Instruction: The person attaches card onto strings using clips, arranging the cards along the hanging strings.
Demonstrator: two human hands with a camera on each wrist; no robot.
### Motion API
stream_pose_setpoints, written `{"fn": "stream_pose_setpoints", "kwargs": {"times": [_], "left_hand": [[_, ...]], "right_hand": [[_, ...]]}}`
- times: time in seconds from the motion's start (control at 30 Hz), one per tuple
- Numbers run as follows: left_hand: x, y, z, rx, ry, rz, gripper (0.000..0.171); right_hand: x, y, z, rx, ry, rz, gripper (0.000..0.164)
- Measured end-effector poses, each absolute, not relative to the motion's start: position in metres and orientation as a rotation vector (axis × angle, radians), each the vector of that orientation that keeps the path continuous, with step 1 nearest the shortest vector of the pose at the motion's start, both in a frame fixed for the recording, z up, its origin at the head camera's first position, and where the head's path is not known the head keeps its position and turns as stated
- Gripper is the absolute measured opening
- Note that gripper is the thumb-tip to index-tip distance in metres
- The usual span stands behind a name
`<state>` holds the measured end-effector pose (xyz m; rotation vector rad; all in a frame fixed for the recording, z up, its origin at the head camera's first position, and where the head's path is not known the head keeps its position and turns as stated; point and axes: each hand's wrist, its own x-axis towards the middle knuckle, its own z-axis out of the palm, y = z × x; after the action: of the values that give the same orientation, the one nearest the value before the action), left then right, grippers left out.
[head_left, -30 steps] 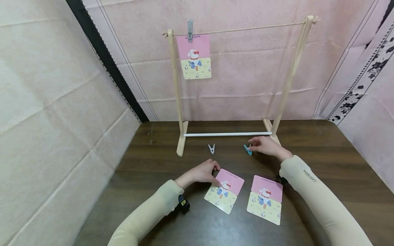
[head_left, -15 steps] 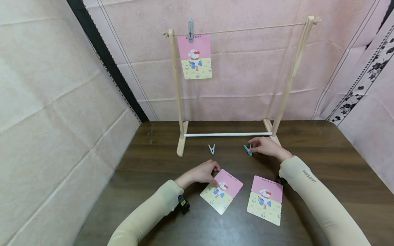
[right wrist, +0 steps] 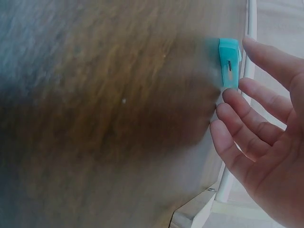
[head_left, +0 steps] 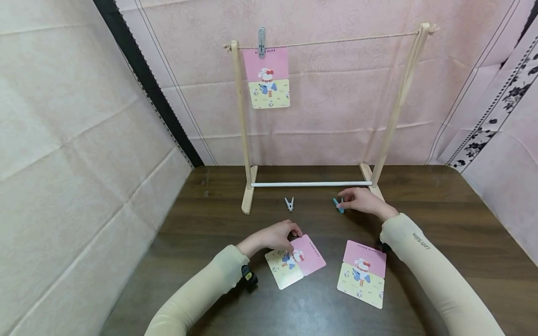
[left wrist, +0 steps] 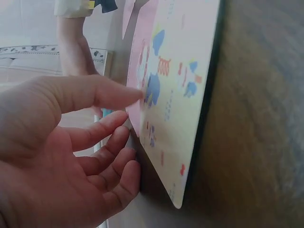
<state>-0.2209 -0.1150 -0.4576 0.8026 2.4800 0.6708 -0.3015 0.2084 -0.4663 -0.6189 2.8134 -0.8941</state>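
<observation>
Across the table (head_left: 302, 317) the biggest thing is a wooden stand (head_left: 241, 107), strung with a cord, at 1 o'clock from the left hand (head_left: 279, 235). That hand keeps a narrow grip, thumb over a turned card (head_left: 308, 254), fingertips near its edge; whether they pinch it, I cannot tell. The right hand (head_left: 362, 201), at the left's 2 o'clock, has its fingertips at a blue peg (head_left: 339, 209); I cannot tell whether that grip is closed. The turned card lies on the table, pink end towards 2 o'clock; a loose card (head_left: 362, 275) lies at 4 o'clock, a hanging card (head_left: 269, 86) at 12 under its grey peg (head_left: 262, 42). A white peg (head_left: 289, 204) lies at 12 too, nearer. The step in hand seems to be taking up card and peg; next calls for a sure pinch on each.
</observation>
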Motion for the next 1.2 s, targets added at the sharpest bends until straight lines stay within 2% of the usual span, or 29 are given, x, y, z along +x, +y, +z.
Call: {"fn": "stream_pose_setpoints", "kwargs": {"times": [0.27,0.67,0.97,1.2], "left_hand": [[-0.214,-0.112,-0.458,0.805,2.476,0.679,0.055],[-0.210,-0.106,-0.460,0.831,2.459,0.656,0.053],[-0.208,-0.107,-0.456,0.860,2.428,0.600,0.052],[-0.207,-0.107,-0.455,0.870,2.413,0.593,0.049]], "right_hand": [[-0.301,0.206,-0.465,-0.649,2.811,-0.869,0.050],[-0.302,0.195,-0.463,-0.639,2.797,-0.875,0.067],[-0.304,0.190,-0.464,-0.646,2.817,-0.843,0.066],[-0.302,0.186,-0.460,-0.649,2.801,-0.831,0.059]]}}
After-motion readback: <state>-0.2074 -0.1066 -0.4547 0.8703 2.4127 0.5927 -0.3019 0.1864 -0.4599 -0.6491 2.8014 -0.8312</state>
